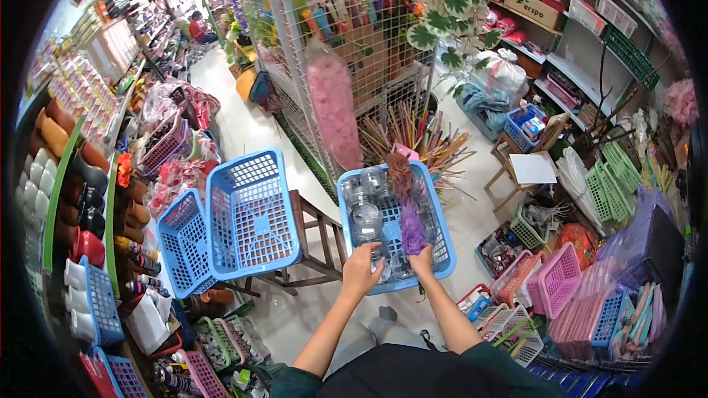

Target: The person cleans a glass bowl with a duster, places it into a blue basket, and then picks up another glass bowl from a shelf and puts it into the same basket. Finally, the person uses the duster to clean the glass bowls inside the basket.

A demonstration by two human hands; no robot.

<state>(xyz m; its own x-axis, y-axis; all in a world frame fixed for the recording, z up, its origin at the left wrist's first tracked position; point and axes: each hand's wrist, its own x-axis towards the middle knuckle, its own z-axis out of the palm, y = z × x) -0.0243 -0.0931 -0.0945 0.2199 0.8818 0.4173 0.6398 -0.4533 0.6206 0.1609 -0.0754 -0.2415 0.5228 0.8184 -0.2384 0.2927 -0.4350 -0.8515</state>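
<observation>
A blue plastic basket (442, 239) stands in front of me with several clear glass jars inside. My left hand (361, 269) is at its near left side, with thumb and fingers curled at the lower end of a round glass jar (366, 222). My right hand (422, 261) is closed round the lower part of a feather duster (413, 227), purple near the hand and brown at the far end. The duster lies over the jars on the basket's right side, and a thin dark tip shows below my hand.
Two empty-looking blue baskets (252, 214) rest on a wooden stool (313, 225) at the left. Behind the jars rises a wire-mesh rack (376, 66), with a bundle of thin sticks (435, 140) beside it. Shelves of vases crowd the left; pink baskets (554, 280) stand at the right.
</observation>
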